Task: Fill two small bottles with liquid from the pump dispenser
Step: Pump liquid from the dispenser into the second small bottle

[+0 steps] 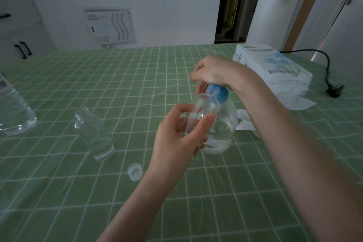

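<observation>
Our left hand gripped a clear small bottle, thumb and fingers curled round its lower body, holding it tilted with its open mouth right up at the blue pump head. Our right hand sat on top of that pump head, fingers curled down over it and the wrist arched above.

At the far left edge a large clear water bottle stood partly out of view on the green checked tablecloth. To its right, well apart from both hands, a second small bottle stood upright and uncapped; we could not tell how much liquid it held. A translucent cap lay open side up on the cloth near it, just left of our left wrist.

Behind the left hand's fingers stood the pump dispenser, its round clear body resting on the cloth with liquid showing in the lower part. A crumpled tissue lay just beside it. Farther right and back sat a white tissue pack, with loose tissues spread at its near side. A black cable with a plug lay at the far right.
</observation>
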